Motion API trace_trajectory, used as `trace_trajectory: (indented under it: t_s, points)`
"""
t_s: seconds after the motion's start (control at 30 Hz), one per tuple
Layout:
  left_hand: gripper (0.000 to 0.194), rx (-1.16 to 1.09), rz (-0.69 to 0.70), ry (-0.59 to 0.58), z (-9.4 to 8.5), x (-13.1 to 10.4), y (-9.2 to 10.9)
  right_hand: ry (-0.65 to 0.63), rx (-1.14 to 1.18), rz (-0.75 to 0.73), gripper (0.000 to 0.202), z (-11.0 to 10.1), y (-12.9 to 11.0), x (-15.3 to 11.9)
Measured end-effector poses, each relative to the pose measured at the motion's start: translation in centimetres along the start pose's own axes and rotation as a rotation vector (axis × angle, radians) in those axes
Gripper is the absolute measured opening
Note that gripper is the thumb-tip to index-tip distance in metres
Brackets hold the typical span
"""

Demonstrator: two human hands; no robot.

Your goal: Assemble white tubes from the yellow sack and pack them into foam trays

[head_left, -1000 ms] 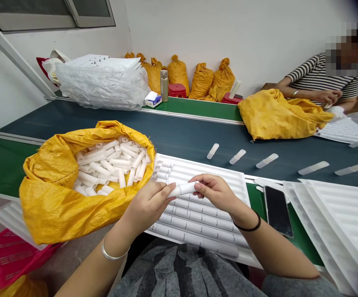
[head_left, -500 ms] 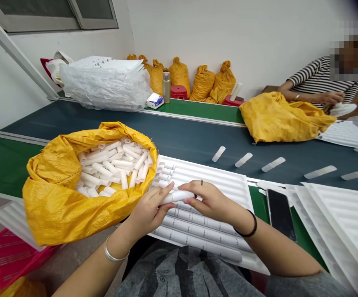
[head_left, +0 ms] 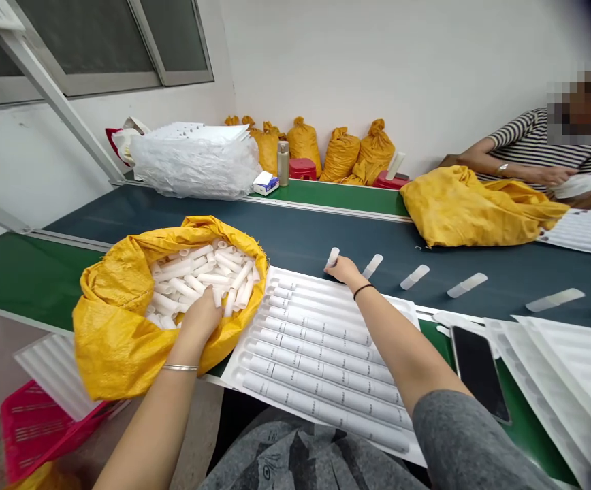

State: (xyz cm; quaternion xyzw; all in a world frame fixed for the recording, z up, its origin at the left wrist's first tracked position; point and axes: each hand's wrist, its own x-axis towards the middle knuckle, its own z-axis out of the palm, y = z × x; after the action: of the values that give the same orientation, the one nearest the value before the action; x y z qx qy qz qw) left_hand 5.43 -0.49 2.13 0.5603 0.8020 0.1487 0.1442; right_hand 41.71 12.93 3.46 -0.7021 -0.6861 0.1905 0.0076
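My left hand reaches into a yellow sack of short white tubes; its fingers close around a tube at the pile's right side. On the dark belt, my right hand pinches the lower end of an upright translucent piece. Between my arms lies a white grooved tray, with marked white tubes in rows in its near grooves and a few short ones at the left of its far grooves.
More translucent pieces stand along the belt to the right. A phone and stacked trays lie at right. Beyond the belt are a yellow sack, a plastic-wrapped bundle and a person in a striped shirt.
My hands have parted from the white tube they held together over the tray. The left has moved into the sack, the right out to the belt. The camera view has shifted.
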Motion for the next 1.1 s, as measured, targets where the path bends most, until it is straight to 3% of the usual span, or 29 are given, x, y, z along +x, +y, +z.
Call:
trace_trajectory:
  t_s: [0.13, 0.27, 0.4, 0.53, 0.6, 0.67, 0.73, 0.83, 0.93, 1.03, 1.1]
  points:
    - [0.051, -0.168, 0.105, 0.067, 0.5, -0.4, 0.9, -0.05, -0.013, -0.023, 0.028, 0.6, -1.0, -0.8]
    - [0.031, -0.406, 0.323, 0.154, -0.1, -1.9, 3.5, -0.038, 0.053, -0.275, 0.025, 3.3, -4.9, -2.3]
    - [0.029, -0.567, 0.432, 0.179, -0.6, -3.5, 5.4, 0.023, 0.124, -0.426, 0.014, 5.2, -7.4, -3.6]
    - [0.042, -1.021, 0.367, 0.151, -1.3, -4.9, 5.7, 0.111, 0.258, -0.492, 0.018, 4.5, -7.1, -6.1]
    - [0.063, -1.257, 0.288, 0.115, -1.7, -5.5, 6.0, 0.087, 0.331, -0.55, 0.021, 4.0, -6.9, -8.1]
    - [0.071, -1.36, 0.239, 0.073, -1.8, -6.0, 6.4, 0.032, 0.455, -0.654, 0.021, 3.7, -6.8, -10.1]
    - [0.058, -1.356, 0.234, 0.037, -1.6, -6.4, 6.9, 0.011, 0.705, -0.777, 0.02, 3.5, -6.8, -11.7]
    - [0.038, -1.214, 0.247, 0.018, -1.2, -6.7, 7.2, 0.115, 0.996, -0.866, 0.021, 2.6, -6.3, -13.1]
    - [0.036, -1.004, 0.259, -0.015, -1.5, -7.0, 7.4, 0.249, 0.836, -0.949, 0.024, 0.9, -5.4, -13.8]
    - [0.033, -0.819, 0.331, -0.112, -2.4, -7.5, 7.7, 0.234, 0.662, -1.1, 0.03, -0.4, -4.7, -14.2]
    - [0.032, -0.746, 0.397, -0.183, -2.9, -7.9, 8.0, 0.219, 0.64, -1.103, 0.031, -0.5, -4.6, -14.3]
